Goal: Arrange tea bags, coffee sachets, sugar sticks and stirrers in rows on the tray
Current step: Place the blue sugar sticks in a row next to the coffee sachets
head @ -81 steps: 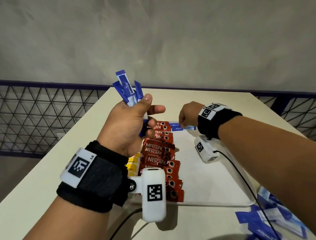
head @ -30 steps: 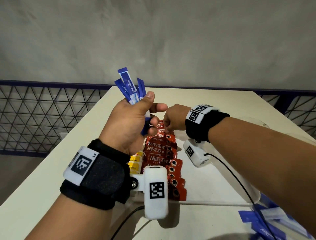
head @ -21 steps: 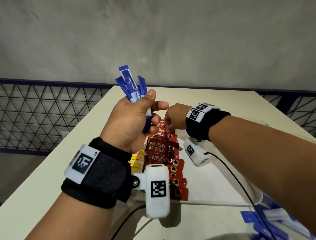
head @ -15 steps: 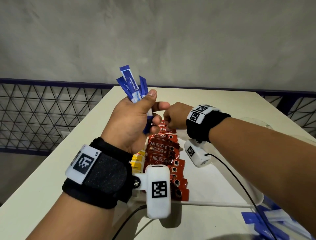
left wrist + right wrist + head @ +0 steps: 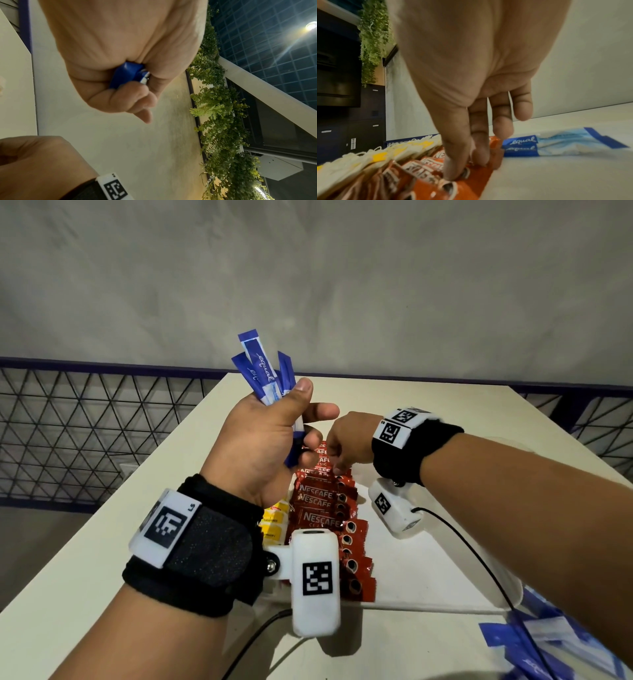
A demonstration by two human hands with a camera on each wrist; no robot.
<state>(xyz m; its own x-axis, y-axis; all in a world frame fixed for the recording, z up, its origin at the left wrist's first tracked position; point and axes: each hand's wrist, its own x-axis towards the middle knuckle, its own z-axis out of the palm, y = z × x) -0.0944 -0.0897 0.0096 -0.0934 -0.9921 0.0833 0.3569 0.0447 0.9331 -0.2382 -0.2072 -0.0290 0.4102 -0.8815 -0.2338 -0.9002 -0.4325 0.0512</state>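
My left hand [image 5: 294, 422] is raised over the tray's left side and grips a bundle of blue sugar sticks [image 5: 262, 371] upright; their lower ends [image 5: 126, 74] poke out of the fist. My right hand [image 5: 337, 462] reaches down to the far end of the row of red Nescafe coffee sachets [image 5: 322, 505]. Its straight fingertips [image 5: 457, 171] press on the sachets [image 5: 423, 170] and hold nothing. Two sugar sticks [image 5: 556, 143] lie flat on the white tray [image 5: 428, 577] just beyond them. Yellow tea bags [image 5: 274, 520] run in a row left of the coffee.
A heap of loose blue sugar sticks [image 5: 548, 648] lies on the table at the lower right, off the tray. The cream table [image 5: 85, 559] ends at a wire-mesh fence [image 5: 85, 433] on the left and at the back. Cables trail from both wrist cameras.
My right hand left the sugar stick at the tray's far end, came left to the coffee row, and now presses its fingertips on the sachets. The left hand keeps its bundle raised.
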